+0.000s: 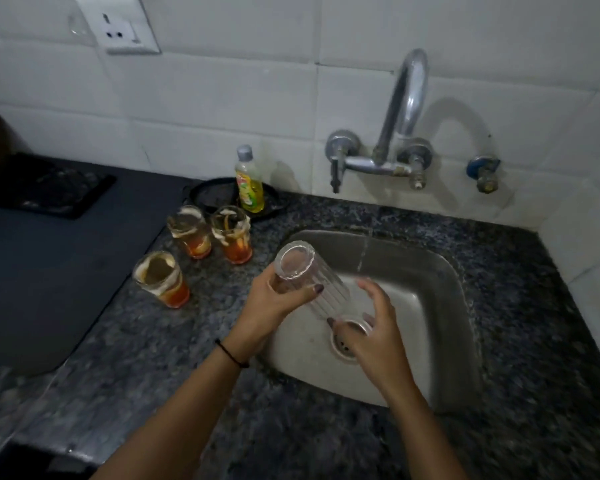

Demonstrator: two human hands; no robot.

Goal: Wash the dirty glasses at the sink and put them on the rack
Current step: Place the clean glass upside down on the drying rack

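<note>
Our left hand [271, 301] grips the ribbed glass [329, 296] near its raised base, holding it tilted over the sink [430, 306]. Our right hand [374, 336] curls around its lower rim, thumb touching.

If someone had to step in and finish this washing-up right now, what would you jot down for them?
Left hand grips the clear glass near its upper end, tilted over the sink; right hand curls round its lower end. Tap water runs just beside it. Three dirty glasses stand on the counter, left of the sink. Done: this glass looks clear of residue. Left: put it on the rack (not clearly in view), then wash the other three.
</note>
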